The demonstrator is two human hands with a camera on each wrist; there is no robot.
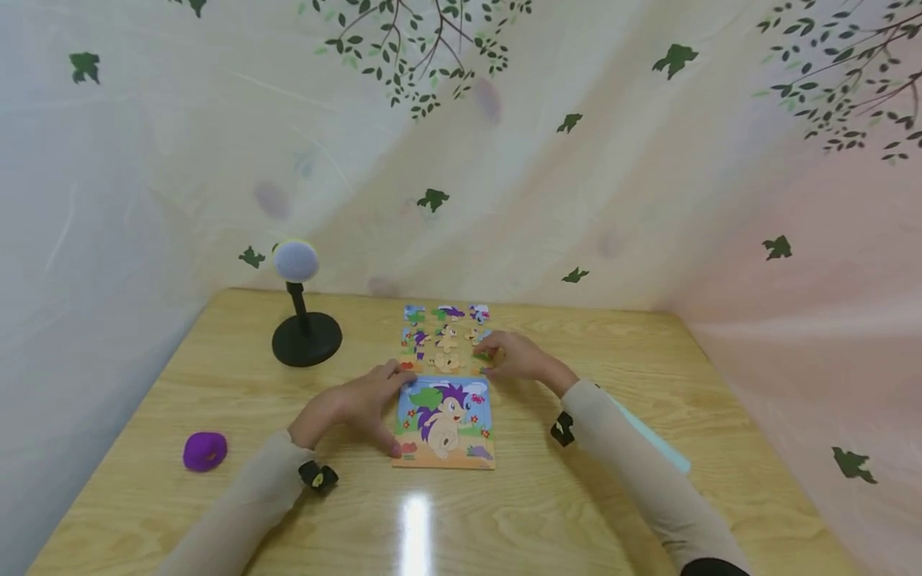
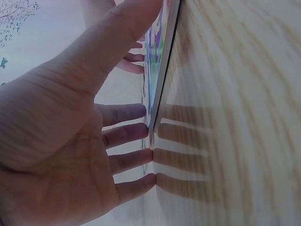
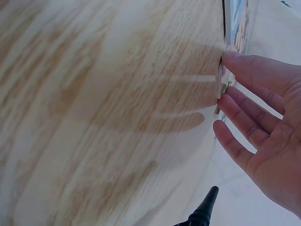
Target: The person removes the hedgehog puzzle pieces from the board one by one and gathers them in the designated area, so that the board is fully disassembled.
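Note:
A square puzzle board [image 1: 443,424] showing a purple-spined hedgehog lies flat on the table. My left hand [image 1: 363,398] rests at its left side, thumb by the lower left corner and spread fingers by the upper left. In the left wrist view, those fingers [image 2: 124,135] are fairly straight, their tips on the tabletop along the board's edge. Beyond the board lie several loose puzzle pieces [image 1: 446,338] in rows. My right hand [image 1: 520,358] is at their right side, thumb and fingertips pinching the ends of a puzzle piece [image 3: 219,80] seen edge-on; the hand partly hides it from above.
A round white lamp [image 1: 296,262] on a black base [image 1: 306,339] stands at the back left. A purple lump [image 1: 205,451] sits at the left. Under the right forearm lies a light blue flat strip [image 1: 659,440]. A printed cloth hangs behind the table [image 1: 576,512].

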